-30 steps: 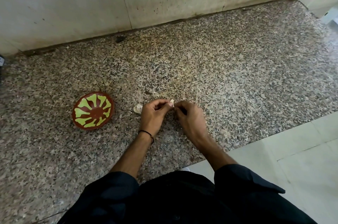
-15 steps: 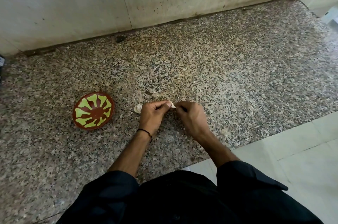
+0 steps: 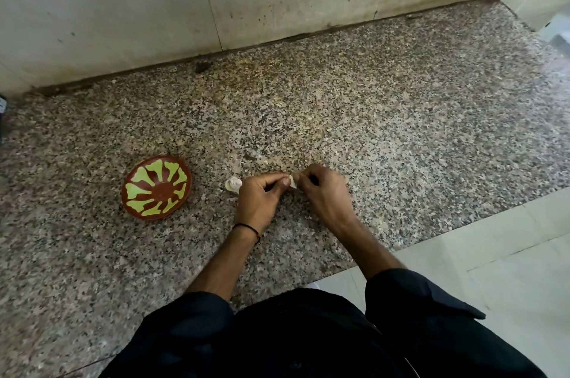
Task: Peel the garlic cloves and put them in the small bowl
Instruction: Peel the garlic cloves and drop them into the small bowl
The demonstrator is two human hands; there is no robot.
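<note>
Left hand (image 3: 258, 196), right hand (image 3: 324, 192) — pinching garlic clove (image 3: 293, 182), axis unclear

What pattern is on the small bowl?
Reddish-brown bowl with yellow-green rays fanning from its centre; head view.

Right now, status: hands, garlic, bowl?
Left hand and right hand both pinch one garlic clove. Small bowl off to the left, no clove visible inside. Pale garlic piece on the counter between bowl and left hand.
</note>
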